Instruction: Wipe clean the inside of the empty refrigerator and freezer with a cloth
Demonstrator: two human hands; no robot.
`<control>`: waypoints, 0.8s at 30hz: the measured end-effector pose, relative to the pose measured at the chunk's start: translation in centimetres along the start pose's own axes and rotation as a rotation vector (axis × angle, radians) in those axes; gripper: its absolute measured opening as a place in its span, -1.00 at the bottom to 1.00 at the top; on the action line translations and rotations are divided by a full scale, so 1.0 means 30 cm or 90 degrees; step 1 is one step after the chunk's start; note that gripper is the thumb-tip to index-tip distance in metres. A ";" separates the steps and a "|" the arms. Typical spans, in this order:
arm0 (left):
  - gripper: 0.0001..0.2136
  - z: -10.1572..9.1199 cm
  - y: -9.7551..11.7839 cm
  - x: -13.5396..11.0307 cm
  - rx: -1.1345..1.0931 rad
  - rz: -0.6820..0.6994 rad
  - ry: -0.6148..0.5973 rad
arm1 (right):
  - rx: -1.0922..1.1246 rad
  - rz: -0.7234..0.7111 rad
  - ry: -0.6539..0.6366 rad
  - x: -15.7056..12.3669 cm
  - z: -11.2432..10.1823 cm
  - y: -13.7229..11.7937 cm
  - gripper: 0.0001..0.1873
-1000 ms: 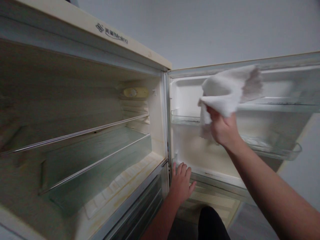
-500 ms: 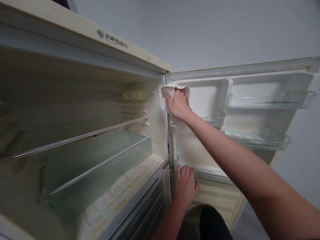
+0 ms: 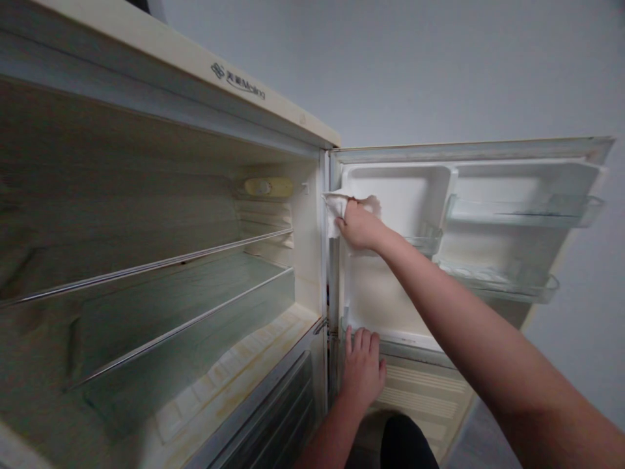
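Observation:
My right hand (image 3: 362,225) grips a crumpled white cloth (image 3: 336,207) and presses it near the hinge-side edge of the open refrigerator door (image 3: 385,293). Parts of the cloth stick out on both sides of the fingers. Lower down, my left hand (image 3: 362,365) rests with its fingers apart on the bottom ledge of the upper door, holding nothing. The refrigerator (image 3: 310,254) stands open to the left, its inner walls yellowed and stained.
Inside the refrigerator are a glass shelf (image 3: 161,266) and a clear greenish drawer (image 3: 195,339). Clear door bins (image 3: 517,212) jut from the door at right. Below is a second door (image 3: 420,387), also open. My dark-clothed knee (image 3: 407,443) is at the bottom.
My right hand has moved the cloth a little downward along the door's hinge edge. The left hand stays on the ledge. The view has shifted slightly.

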State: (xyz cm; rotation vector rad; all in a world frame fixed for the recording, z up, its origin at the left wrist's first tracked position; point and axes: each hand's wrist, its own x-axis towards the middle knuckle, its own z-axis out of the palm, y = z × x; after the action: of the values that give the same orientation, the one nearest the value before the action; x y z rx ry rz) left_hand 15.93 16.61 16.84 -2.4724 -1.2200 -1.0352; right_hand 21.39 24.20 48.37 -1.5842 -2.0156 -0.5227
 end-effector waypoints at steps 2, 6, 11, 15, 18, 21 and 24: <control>-0.57 0.008 0.000 0.000 0.006 0.009 0.008 | 0.041 0.029 0.002 -0.009 -0.002 0.007 -0.53; -0.58 0.022 0.003 0.002 0.023 0.022 0.023 | 0.064 0.017 0.064 0.015 -0.039 0.025 -0.39; -0.55 0.028 0.005 -0.001 0.042 0.024 0.022 | -0.068 -0.045 0.135 0.044 -0.135 0.082 -0.34; -0.57 0.020 0.006 -0.002 0.040 0.027 0.024 | -0.214 -0.104 0.114 0.014 -0.209 0.154 -0.46; -0.57 0.016 0.008 0.000 0.050 0.023 0.025 | -0.306 -0.106 0.093 -0.030 -0.248 0.221 -0.49; -0.55 0.019 0.009 0.003 0.060 0.016 0.024 | -0.375 -0.063 0.068 -0.069 -0.275 0.285 -0.39; -0.55 0.023 0.009 0.003 0.064 0.020 0.020 | -0.435 -0.051 0.010 -0.090 -0.285 0.318 -0.39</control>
State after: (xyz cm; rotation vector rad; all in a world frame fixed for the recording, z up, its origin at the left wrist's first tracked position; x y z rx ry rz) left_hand 16.53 16.80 16.42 -2.3834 -1.1901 -0.9757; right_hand 32.51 19.39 53.32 -1.8504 -2.0037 -1.3598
